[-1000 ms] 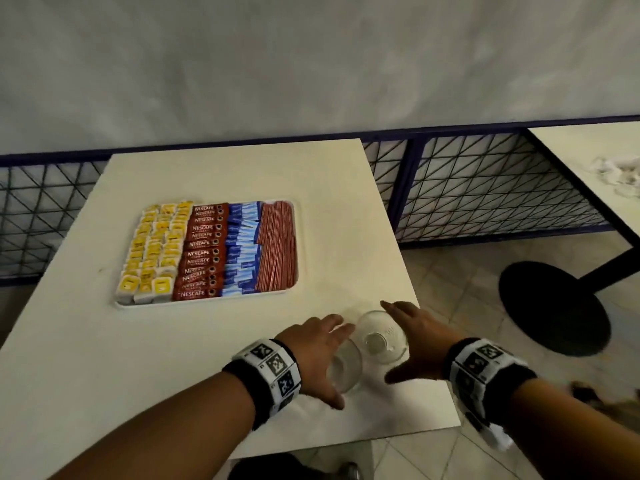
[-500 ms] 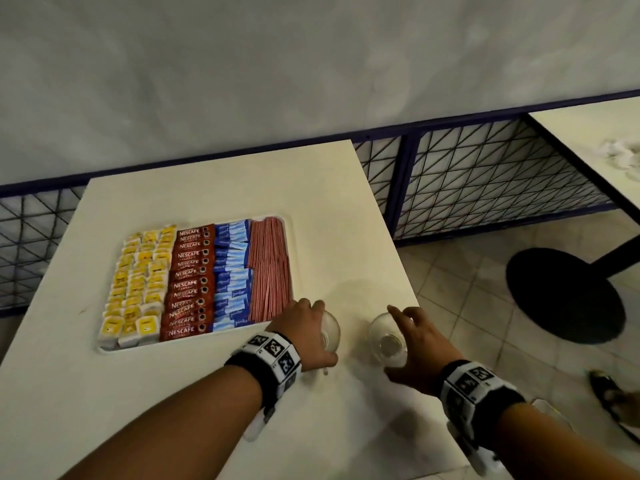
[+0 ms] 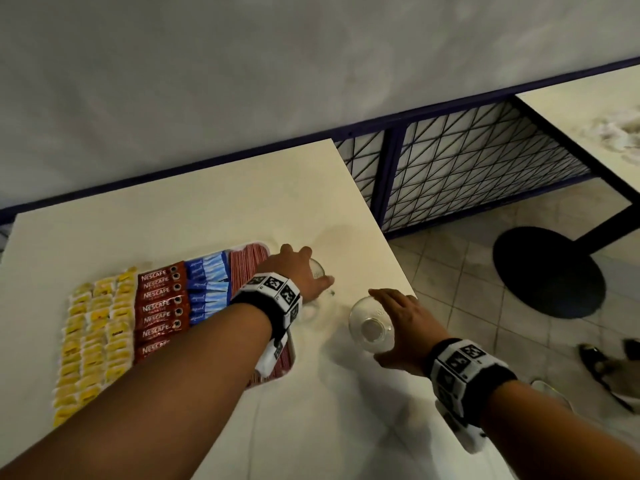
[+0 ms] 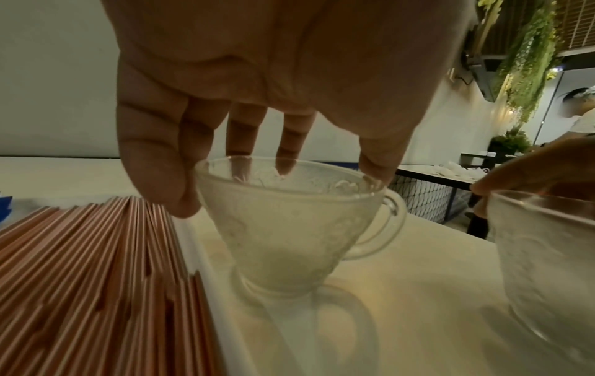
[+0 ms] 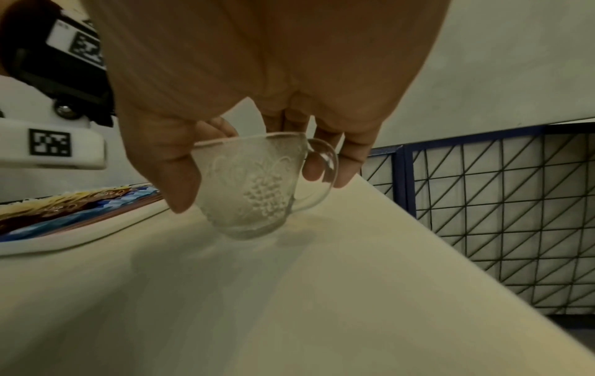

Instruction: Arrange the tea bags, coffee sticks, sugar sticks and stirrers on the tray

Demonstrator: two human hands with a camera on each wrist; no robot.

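A white tray [image 3: 292, 353] on the table holds rows of yellow tea bags [image 3: 93, 327], red-brown coffee sticks [image 3: 159, 306], blue sugar sticks [image 3: 207, 285] and reddish stirrers [image 3: 247, 268]. My left hand [image 3: 301, 271] grips a clear glass cup [image 4: 289, 229] by its rim from above, just right of the tray's rim [image 4: 199, 254] and the stirrers [image 4: 96, 267]. My right hand [image 3: 405, 323] holds a second patterned glass cup [image 5: 254, 193] the same way, slightly tilted just above the table near its right edge. My left forearm covers part of the tray.
The cream table [image 3: 207, 220] ends in a right edge close to the right-hand cup. Beyond it are tiled floor, a blue mesh fence [image 3: 467, 174], a black table base [image 3: 550, 271] and a second table [image 3: 588, 116]. A shoe [image 3: 602, 368] shows at the right.
Both hands have carried their cups away from the table's near edge. The left cup went up beside the tray's right side, and the two cups moved apart.
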